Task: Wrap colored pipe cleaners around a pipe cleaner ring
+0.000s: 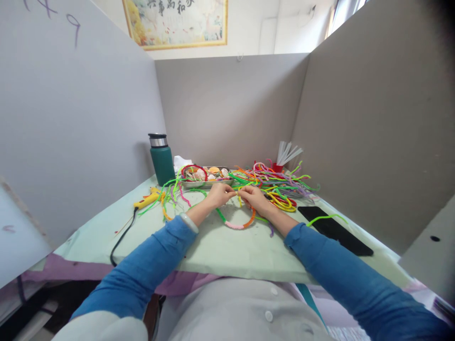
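My left hand [220,194] and my right hand [253,197] meet over the middle of the table, fingertips pinched close together. Between them is a thin yellow pipe cleaner [239,201], its short end pointing down. Just below the hands hangs or rests a ring [235,227] wrapped in green, pink and orange fuzzy sections. Its upper part is hidden behind my fingers. Whether my fingers also grip the ring itself, I cannot make out. A loose green and purple pipe cleaner [271,230] lies beside my right wrist.
A tray [209,183] of shells or flowers stands behind, beside a pipe cleaner heap [280,182]. A red cup [277,167] holds white sticks. To the left are a green bottle [162,165] and a corded yellow glue gun [145,201]; a black flat slab [334,232] lies right.
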A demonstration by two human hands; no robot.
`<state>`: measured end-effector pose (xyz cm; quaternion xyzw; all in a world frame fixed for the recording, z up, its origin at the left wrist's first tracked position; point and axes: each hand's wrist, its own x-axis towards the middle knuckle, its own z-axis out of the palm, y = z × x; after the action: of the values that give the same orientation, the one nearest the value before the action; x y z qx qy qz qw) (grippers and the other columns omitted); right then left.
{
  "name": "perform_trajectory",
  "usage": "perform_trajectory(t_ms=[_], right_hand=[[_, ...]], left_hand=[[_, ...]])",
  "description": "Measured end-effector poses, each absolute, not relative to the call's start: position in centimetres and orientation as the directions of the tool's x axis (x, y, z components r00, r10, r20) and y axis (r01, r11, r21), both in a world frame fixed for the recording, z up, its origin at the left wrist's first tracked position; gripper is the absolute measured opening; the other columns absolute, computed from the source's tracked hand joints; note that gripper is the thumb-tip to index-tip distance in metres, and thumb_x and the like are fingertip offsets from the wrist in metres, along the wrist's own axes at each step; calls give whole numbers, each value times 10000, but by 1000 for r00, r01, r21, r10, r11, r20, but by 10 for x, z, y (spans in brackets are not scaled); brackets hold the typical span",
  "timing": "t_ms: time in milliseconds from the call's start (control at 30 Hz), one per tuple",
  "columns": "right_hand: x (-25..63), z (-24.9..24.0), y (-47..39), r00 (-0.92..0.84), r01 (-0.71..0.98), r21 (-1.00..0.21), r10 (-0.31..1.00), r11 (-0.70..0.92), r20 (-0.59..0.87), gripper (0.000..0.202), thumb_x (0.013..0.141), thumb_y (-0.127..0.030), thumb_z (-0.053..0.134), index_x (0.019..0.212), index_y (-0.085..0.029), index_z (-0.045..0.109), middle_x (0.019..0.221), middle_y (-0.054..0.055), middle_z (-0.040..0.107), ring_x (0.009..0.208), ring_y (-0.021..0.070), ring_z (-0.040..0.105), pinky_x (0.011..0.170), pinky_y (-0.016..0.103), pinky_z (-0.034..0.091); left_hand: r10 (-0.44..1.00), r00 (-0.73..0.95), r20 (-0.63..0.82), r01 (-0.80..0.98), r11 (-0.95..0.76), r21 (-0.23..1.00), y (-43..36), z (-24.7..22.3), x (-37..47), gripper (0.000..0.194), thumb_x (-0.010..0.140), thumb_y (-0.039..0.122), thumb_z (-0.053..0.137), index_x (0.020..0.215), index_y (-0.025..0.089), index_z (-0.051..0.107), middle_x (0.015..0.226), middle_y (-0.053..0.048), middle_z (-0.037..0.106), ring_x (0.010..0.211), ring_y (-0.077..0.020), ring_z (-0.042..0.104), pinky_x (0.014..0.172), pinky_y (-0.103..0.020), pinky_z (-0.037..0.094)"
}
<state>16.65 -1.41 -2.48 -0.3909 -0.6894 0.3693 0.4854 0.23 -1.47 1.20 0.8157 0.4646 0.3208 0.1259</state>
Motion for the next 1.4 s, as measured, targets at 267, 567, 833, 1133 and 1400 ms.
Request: perform_trajectory(t_ms=[267,567,833,1133,1400], right_hand=[[166,-25,-15,-224,168,-887,893,430,390,231,715,-372,531,631,-163,480,483,-58,414,368,48,337,362,189,239],[167,-26,-14,-231,181,-882,891,434,391,234,716,-377,526,638,-159,495,474,-59,417,370,48,336,367,190,240],[165,-24,-16,-234,178,-885,892,431,387,243,720,-379,535,621,-164,482,460,-62,412,362,51,333,364,195,231],[166,-28,-13,-248,170,-880,883,444,398,269,722,-412,530,640,-158,491,477,-60,409,371,46,331,369,187,230],[167,-26,-15,-258,191,-877,884,442,390,279,721,-423,523,642,-157,491,483,-57,416,376,46,328,368,185,236]], left_hand=[[848,348,399,701,-518,490,-13,11,2,299,729,367,552,783,116,706,556,-27,607,537,-104,493,551,-203,355],[827,384,410,717,-547,432,-12,9,1,309,742,373,525,763,115,692,620,-27,624,552,-102,478,550,-207,336],[826,411,385,724,-552,413,-11,10,2,315,749,370,500,739,112,679,644,-31,627,561,-103,479,545,-208,325],[833,419,361,705,-549,449,-13,12,0,305,744,364,499,711,111,668,578,-15,590,516,-92,459,527,-205,322],[855,408,321,690,-519,505,-18,15,1,304,737,367,503,715,106,658,511,1,549,477,-85,437,492,-197,315]])
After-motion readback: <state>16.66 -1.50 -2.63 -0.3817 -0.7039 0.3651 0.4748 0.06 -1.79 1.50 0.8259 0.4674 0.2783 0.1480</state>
